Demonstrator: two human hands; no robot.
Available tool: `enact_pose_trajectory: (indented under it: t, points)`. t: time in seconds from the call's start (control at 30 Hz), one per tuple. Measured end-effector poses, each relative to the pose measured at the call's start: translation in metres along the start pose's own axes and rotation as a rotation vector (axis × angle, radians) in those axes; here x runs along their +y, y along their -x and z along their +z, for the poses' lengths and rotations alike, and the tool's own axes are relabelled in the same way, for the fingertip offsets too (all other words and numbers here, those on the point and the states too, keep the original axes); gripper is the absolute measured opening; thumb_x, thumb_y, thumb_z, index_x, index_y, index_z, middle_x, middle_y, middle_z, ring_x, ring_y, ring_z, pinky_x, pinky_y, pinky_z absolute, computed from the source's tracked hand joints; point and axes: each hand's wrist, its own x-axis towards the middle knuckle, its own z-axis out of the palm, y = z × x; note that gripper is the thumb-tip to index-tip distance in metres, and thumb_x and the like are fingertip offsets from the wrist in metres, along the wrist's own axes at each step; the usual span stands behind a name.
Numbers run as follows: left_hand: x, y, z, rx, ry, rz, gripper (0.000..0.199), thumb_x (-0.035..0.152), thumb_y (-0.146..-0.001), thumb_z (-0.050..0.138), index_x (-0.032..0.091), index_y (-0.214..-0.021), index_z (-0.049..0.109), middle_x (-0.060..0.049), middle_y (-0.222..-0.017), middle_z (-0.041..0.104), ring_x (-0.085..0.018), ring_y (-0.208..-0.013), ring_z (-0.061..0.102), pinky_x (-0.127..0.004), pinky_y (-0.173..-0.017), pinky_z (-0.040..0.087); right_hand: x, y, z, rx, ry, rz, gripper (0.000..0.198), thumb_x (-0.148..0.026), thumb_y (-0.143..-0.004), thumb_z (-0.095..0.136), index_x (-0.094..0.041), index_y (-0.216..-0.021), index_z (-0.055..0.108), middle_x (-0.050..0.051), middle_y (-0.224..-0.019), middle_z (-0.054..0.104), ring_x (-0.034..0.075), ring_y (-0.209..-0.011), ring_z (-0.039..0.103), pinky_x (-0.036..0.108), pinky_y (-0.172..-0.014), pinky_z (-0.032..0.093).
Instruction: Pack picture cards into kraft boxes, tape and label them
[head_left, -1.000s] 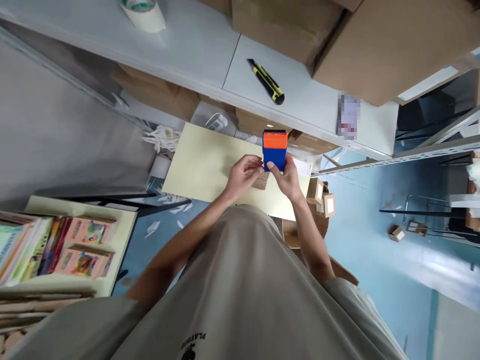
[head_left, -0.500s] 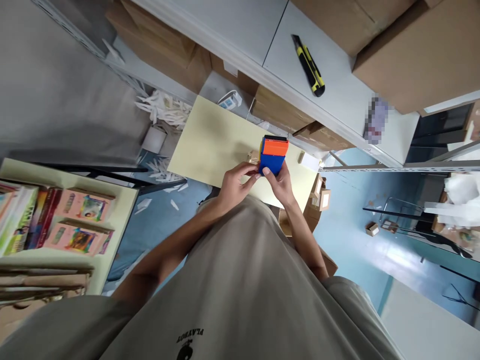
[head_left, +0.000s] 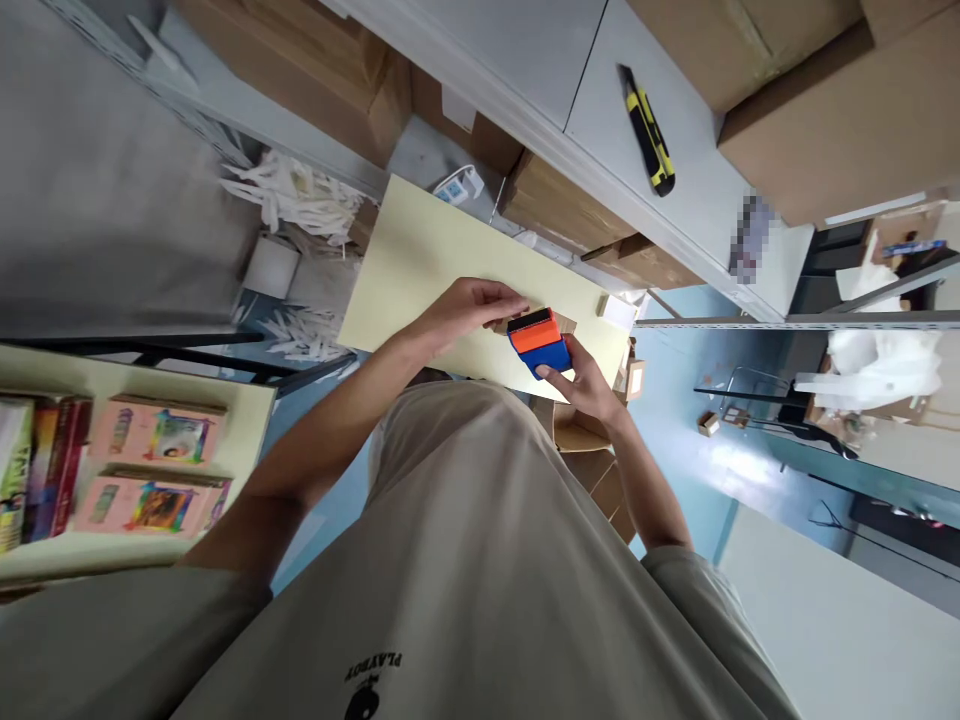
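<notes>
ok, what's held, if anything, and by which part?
Right grip: boxy, plastic-looking blue and orange object, held by its blue end. Left grip: can't tell.

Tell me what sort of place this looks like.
Probably a storage or packing room: large cardboard boxes stand on a grey shelf, a yellow-and-black utility knife lies near them, and books stand at the left.
</notes>
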Motion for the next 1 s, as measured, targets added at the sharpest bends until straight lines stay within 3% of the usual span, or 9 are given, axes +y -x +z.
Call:
enact_pose_trajectory:
  t: [0.13, 0.33, 0.47, 0.6, 0.7, 0.83, 1.0]
  points:
    - [0.006, 0.000, -0.007, -0.070, 0.035, -0.024, 0.051, 0.065, -0.084, 0.105, 0.018, -0.098, 0.091, -0.010, -0.094, 0.085, -0.023, -0.089, 0.079, -0.035, -0.080, 0.061, -0.018, 0.005, -0.002, -0.033, 0.109, 0.052, 0.076, -0.092, -0.100, 0.076, -0.024, -0.133, 0.065, 0.011, -0.115, 0.081, 0.029, -0.096, 0.071, 0.046, -0.088, 0.063]
    - [-0.003, -0.004, -0.018, -0.154, 0.059, -0.048, 0.052, 0.066, -0.082, 0.107, 0.019, -0.093, 0.089, -0.009, -0.092, 0.085, -0.022, -0.089, 0.078, -0.034, -0.081, 0.062, -0.036, 0.008, -0.001, -0.038, 0.144, 0.138, 0.073, -0.091, -0.096, 0.079, -0.024, -0.125, 0.068, 0.008, -0.106, 0.079, 0.027, -0.089, 0.068, 0.041, -0.081, 0.059]
    - [-0.029, -0.007, -0.016, -0.067, 0.108, -0.063, 0.045, 0.058, -0.086, 0.105, 0.018, -0.091, 0.086, -0.008, -0.091, 0.084, -0.021, -0.089, 0.077, -0.034, -0.083, 0.061, -0.035, -0.001, 0.004, -0.043, 0.105, 0.262, 0.083, -0.101, -0.092, 0.074, -0.022, -0.116, 0.070, 0.008, -0.102, 0.079, 0.026, -0.090, 0.073, 0.038, -0.078, 0.060]
    - [-0.066, -0.006, -0.004, 0.113, 0.137, -0.143, 0.036, 0.050, -0.086, 0.102, 0.019, -0.085, 0.084, -0.006, -0.084, 0.082, -0.018, -0.079, 0.071, -0.032, -0.076, 0.055, -0.030, -0.018, 0.003, -0.114, 0.097, 0.405, 0.088, -0.108, -0.085, 0.073, -0.023, -0.105, 0.069, 0.009, -0.098, 0.082, 0.027, -0.088, 0.079, 0.034, -0.071, 0.062]
    - [-0.087, 0.002, 0.001, 0.172, 0.168, -0.209, 0.034, 0.048, -0.081, 0.102, 0.020, -0.083, 0.083, -0.006, -0.085, 0.083, -0.018, -0.078, 0.070, -0.031, -0.075, 0.054, -0.035, -0.028, -0.012, -0.231, 0.157, 0.520, 0.084, -0.104, -0.082, 0.082, -0.022, -0.097, 0.070, 0.010, -0.092, 0.084, 0.025, -0.081, 0.080, 0.032, -0.065, 0.061]
    - [-0.103, 0.001, -0.006, 0.272, 0.205, -0.201, 0.042, 0.059, -0.080, 0.101, 0.021, -0.085, 0.083, -0.006, -0.084, 0.082, -0.018, -0.076, 0.067, -0.031, -0.071, 0.052, -0.059, -0.033, -0.050, -0.401, 0.258, 0.614, 0.077, -0.098, -0.085, 0.085, -0.022, -0.090, 0.075, 0.009, -0.084, 0.086, 0.023, -0.074, 0.080, 0.031, -0.063, 0.060]
    - [-0.125, -0.026, 0.001, 0.284, 0.296, -0.281, 0.049, 0.062, -0.073, 0.105, 0.021, -0.085, 0.080, -0.007, -0.087, 0.081, -0.018, -0.078, 0.065, -0.030, -0.069, 0.050, -0.093, -0.050, -0.083, -0.429, 0.459, 0.707, 0.070, -0.092, -0.090, 0.082, -0.022, -0.085, 0.076, 0.009, -0.081, 0.086, 0.022, -0.068, 0.079, 0.034, -0.064, 0.059]
